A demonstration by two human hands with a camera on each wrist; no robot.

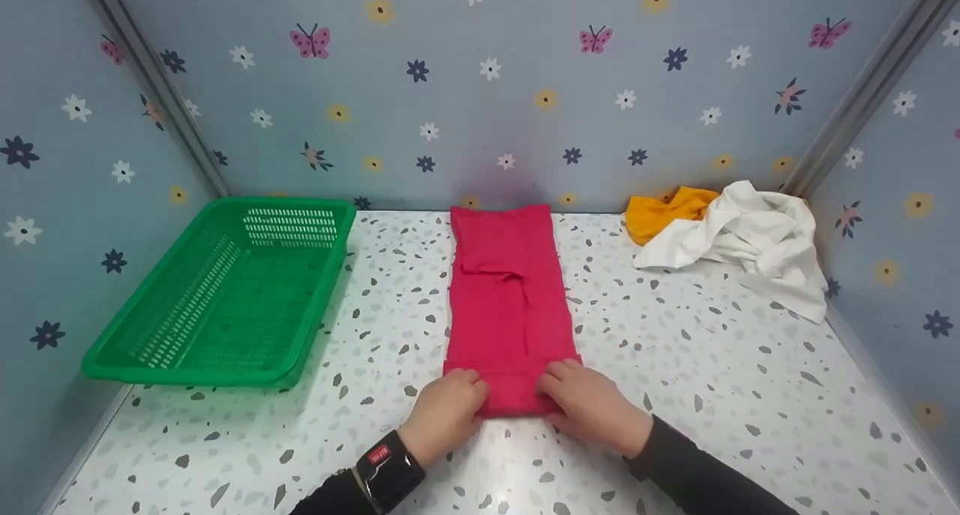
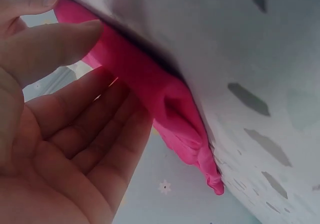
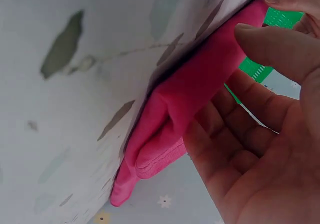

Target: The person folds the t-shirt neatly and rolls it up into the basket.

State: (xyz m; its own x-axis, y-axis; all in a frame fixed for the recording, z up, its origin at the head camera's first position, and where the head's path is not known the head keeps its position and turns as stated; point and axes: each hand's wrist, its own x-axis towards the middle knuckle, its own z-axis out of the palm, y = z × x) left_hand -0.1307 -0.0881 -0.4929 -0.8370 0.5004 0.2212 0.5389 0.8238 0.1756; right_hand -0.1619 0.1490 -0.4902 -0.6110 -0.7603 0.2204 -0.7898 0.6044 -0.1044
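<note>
A pinkish-red garment (image 1: 487, 312), folded into a long narrow strip, lies flat from near the back wall toward the person. Its near end is turned over into a flat band. The left hand (image 1: 446, 410) pinches the left side of this band, thumb at the near edge and fingers over the top. On the right side, the right hand (image 1: 596, 408) grips the band the same way. Both wrist views show the thumbs against the thick folded edge of the garment (image 2: 145, 74), which rests on the table. Its layers (image 3: 170, 104) show at the side. What kind of garment it is cannot be told.
A green plastic basket (image 1: 292, 365) with slotted walls stands at the left. At the back right, a crumpled white cloth (image 1: 772, 238) lies against an orange cloth (image 1: 667, 211). Patterned panels (image 1: 480, 125) enclose the speckled table (image 1: 675, 365) at the back and both sides.
</note>
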